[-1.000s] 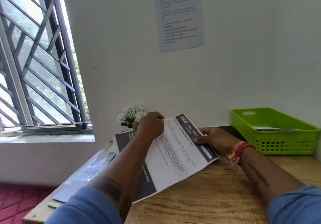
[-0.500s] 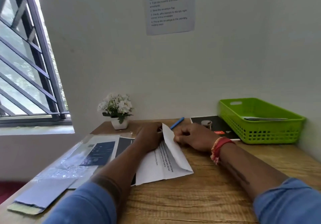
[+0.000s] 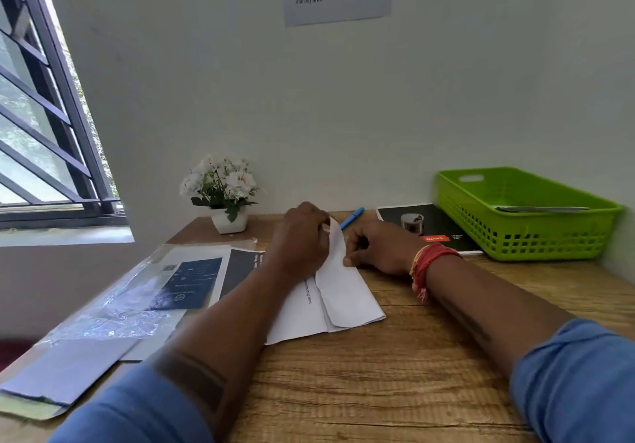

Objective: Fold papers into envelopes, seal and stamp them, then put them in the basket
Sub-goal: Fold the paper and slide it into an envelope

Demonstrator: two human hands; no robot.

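My left hand (image 3: 302,236) pinches the far edge of the white printed paper sheet (image 3: 338,300) lying half-folded on the wooden surface (image 3: 395,374), while my right hand (image 3: 374,250) curls onto it, likely pinning the crease square.

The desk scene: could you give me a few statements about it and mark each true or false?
1. Both hands are on the folded white paper. True: the left hand and right hand hold it at its far end.
2. The green basket sits beside the window. False: it stands at the desk's far right.
3. A blue pen lies behind the hands. True.
4. The flower pot holds red flowers. False: they are white.
5. The basket is empty. False: something flat lies inside.
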